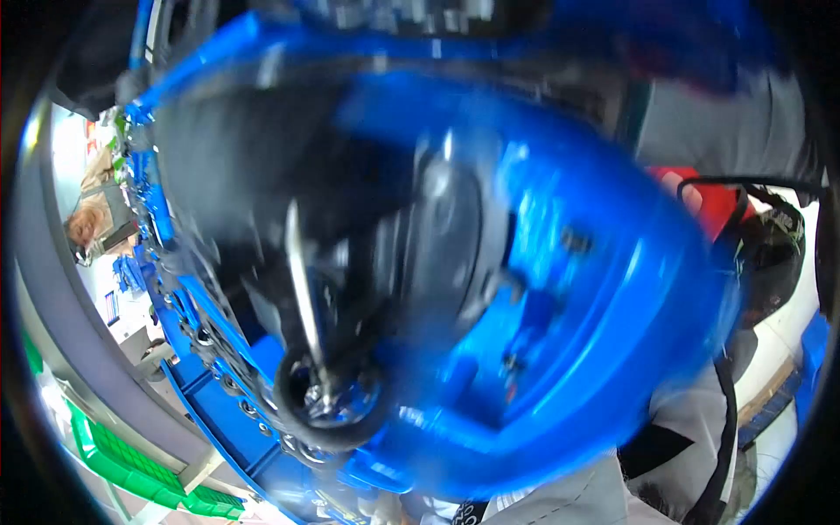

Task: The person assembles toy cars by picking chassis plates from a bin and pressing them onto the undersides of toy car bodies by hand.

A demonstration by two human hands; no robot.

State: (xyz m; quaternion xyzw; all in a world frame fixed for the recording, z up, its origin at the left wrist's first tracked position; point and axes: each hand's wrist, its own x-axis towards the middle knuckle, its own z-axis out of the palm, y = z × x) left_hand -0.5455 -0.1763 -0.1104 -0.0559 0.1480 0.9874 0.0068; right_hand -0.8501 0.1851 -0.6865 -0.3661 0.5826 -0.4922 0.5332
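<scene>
A large blue plastic shell (pixel 604 289) fills the middle and right of the head view, close up and smeared by motion. Dark parts lie inside its curve, among them a rounded black piece (pixel 446 236). A thin pale rod (pixel 304 289) runs down to a black ring (pixel 284 398) at the shell's lower left. Neither my left hand nor my right hand can be made out. Some fingers (pixel 689 194) show beside a red patch (pixel 713 197) at the right; whose they are, I cannot tell.
A blue tray (pixel 210 420) with round metal parts beside it stands at the lower left, near a green crate (pixel 131 468). A person (pixel 85 229) is in the left background. Grey cloth (pixel 577 490) spans the lower right, and a dark cable (pixel 744 181) crosses the right side.
</scene>
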